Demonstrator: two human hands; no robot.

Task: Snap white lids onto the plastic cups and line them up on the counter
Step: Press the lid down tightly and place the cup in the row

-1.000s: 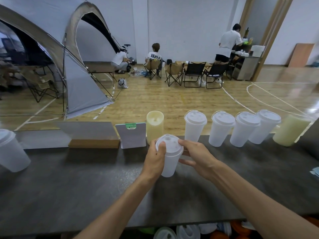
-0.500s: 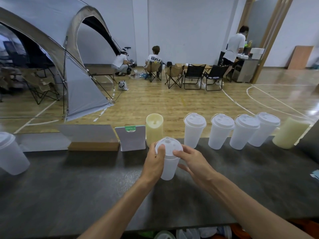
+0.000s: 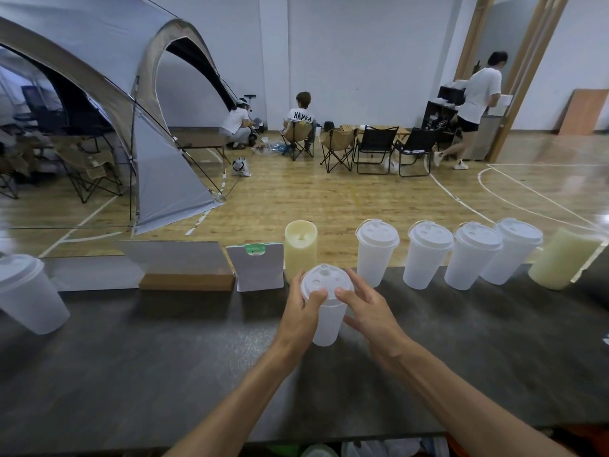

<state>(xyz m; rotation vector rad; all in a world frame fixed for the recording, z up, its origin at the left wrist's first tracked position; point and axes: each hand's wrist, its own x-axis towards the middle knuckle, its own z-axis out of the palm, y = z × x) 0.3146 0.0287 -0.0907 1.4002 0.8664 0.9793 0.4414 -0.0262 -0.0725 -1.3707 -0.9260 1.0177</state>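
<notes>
Nearest, both forearms are reaching in over the dark surface [image 3: 138, 374]. The left hand [image 3: 301, 316] is wrapping around the side of a plastic cup [image 3: 326, 324], steadying it upright near the middle of the surface, while its thumb is pressing on the white lid [image 3: 324, 285]. The right hand [image 3: 367, 310] is lying against the cup's right side with fingers loosely spread and its thumb on the lid's near rim, probably working the rim down until it snaps. Just beyond, a pale yellow cylinder [image 3: 300, 247] and a small white card stand [image 3: 257, 268] are sitting at the far edge, crowding the spot left of the row. To the far right, four lidded cups [image 3: 448, 255] are standing in line, then a tilted yellowish cup [image 3: 560, 262]. Another lidded cup [image 3: 28, 291] is standing apart at far left.
</notes>
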